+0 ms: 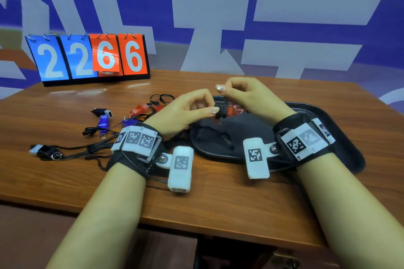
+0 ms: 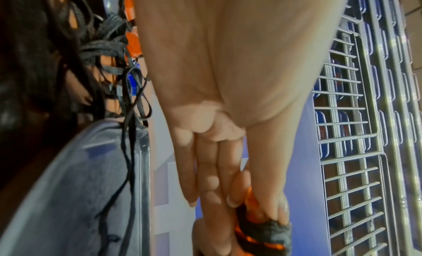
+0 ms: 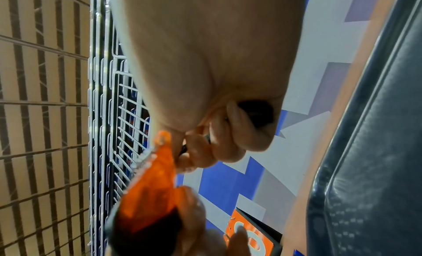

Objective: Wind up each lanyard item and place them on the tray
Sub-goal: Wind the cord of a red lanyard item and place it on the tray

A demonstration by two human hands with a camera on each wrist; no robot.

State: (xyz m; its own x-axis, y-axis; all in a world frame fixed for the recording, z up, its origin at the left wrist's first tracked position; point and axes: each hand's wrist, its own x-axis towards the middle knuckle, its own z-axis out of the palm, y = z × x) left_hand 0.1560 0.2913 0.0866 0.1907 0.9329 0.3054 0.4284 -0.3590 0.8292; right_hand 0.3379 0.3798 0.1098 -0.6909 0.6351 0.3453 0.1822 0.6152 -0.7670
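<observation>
1. Overhead, from the head view, both hands work above the near end of the black tray [image 1: 317,113]. The left hand [image 1: 185,109] pinches the red whistle [image 1: 231,109] at the end bound with black cord [image 1: 221,109], likely to keep the coil from slipping. The right hand [image 1: 244,96] is curled, its fingers closed near the whistle's ring end, seemingly feeding the cord around. Loose cord trails down onto the tray. Unwound whistles [image 1: 102,120], blue, red and black, lie tangled on the surface [image 1: 218,192] to the left, by a score flip board [image 1: 91,57].

2. Then the left wrist view: the fingers [image 2: 205,169] and thumb clamp the whistle [image 2: 253,198] right at the cord wraps [image 2: 267,227], so it sits in the fingertips.

3. Lastly the right wrist view: the curled fingers [image 3: 228,137] hold something dark, probably cord; the orange-red whistle [image 3: 150,187] lies just beyond them, in the other hand.
</observation>
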